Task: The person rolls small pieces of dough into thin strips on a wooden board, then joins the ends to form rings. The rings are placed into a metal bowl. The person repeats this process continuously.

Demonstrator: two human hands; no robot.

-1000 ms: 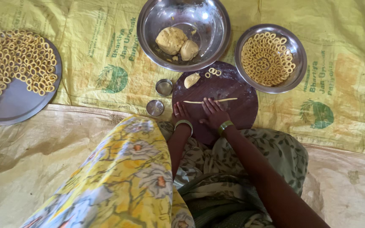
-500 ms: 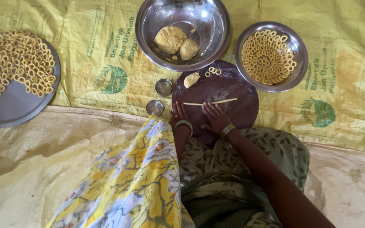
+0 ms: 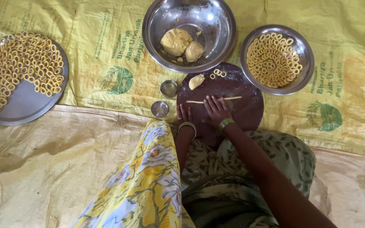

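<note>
Head view, looking straight down. The right hand [image 3: 217,109] lies flat and spread, palm down, near the centre of the frame, its fingertips touching the middle of a thin rope of dough [image 3: 213,100]; it presses rather than grasps. The left hand [image 3: 184,114] rests just to its left, fingers extended and released, flat on the near left part of the round dark rolling board [image 3: 250,112], short of the rope and holding nothing. The rope lies directly beyond both sets of fingertips, toward the top of the frame, its long axis running left to right across the board, square to the fingers. The right hand is the nearer of the two and already in contact. Farther up the board sit a small lump of dough [image 3: 197,81] and a few formed dough rings [image 3: 218,74]. Left of the board stand two small steel cups [image 3: 168,88]. At upper centre a large steel bowl [image 3: 216,50] holds two dough balls [image 3: 176,41]; at upper right a smaller steel bowl [image 3: 303,82] holds rings, and at far left a flat steel plate [image 3: 30,101] carries many more. All rest on yellow printed sacking [image 3: 106,50].
</note>
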